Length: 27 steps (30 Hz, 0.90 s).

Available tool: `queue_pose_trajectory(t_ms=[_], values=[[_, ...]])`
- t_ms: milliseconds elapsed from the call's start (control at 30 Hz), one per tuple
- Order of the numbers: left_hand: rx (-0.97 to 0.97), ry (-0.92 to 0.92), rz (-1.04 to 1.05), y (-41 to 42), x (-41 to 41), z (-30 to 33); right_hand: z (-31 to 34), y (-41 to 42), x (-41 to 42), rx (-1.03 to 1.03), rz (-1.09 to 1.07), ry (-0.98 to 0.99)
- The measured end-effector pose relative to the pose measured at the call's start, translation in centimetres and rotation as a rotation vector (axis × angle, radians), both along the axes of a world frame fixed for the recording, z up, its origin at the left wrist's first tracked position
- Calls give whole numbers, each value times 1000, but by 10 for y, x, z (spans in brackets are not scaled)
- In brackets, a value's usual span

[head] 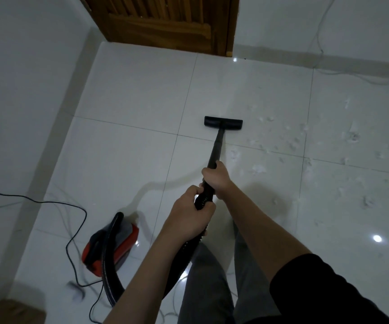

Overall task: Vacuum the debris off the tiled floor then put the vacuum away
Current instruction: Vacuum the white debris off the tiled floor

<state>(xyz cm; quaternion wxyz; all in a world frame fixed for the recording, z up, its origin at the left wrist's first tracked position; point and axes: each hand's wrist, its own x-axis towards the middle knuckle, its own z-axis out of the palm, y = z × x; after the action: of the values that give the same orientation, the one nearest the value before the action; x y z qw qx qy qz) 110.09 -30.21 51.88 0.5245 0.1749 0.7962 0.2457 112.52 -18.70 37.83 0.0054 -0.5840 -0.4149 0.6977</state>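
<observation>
A black vacuum wand (216, 148) runs from my hands down to a flat black floor nozzle (223, 123) resting on the white tiled floor (130, 94). My right hand (216, 178) grips the wand higher up its tube. Just behind it, my left hand (192, 212) grips the ribbed hose end. The black hose (109, 249) loops back to a red and grey canister vacuum (110, 247) on the floor at the lower left. White fluffy debris (305, 146) lies scattered over the tiles to the right of the nozzle.
A wooden door (165, 22) stands at the far wall. A black power cord (72, 230) snakes over the floor at the left. A thin white cable (352, 76) runs along the right wall. A brown object (8, 312) sits at the bottom left corner.
</observation>
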Motion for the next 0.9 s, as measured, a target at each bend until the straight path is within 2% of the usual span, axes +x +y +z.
queue_pose_trajectory(t_ms=[333, 900], values=[[32, 17, -81, -86, -1, -14, -3, -83, 9, -20, -40, -47], [46, -9, -40, -167, 37, -7, 14, -163, 45, 12, -11, -76]])
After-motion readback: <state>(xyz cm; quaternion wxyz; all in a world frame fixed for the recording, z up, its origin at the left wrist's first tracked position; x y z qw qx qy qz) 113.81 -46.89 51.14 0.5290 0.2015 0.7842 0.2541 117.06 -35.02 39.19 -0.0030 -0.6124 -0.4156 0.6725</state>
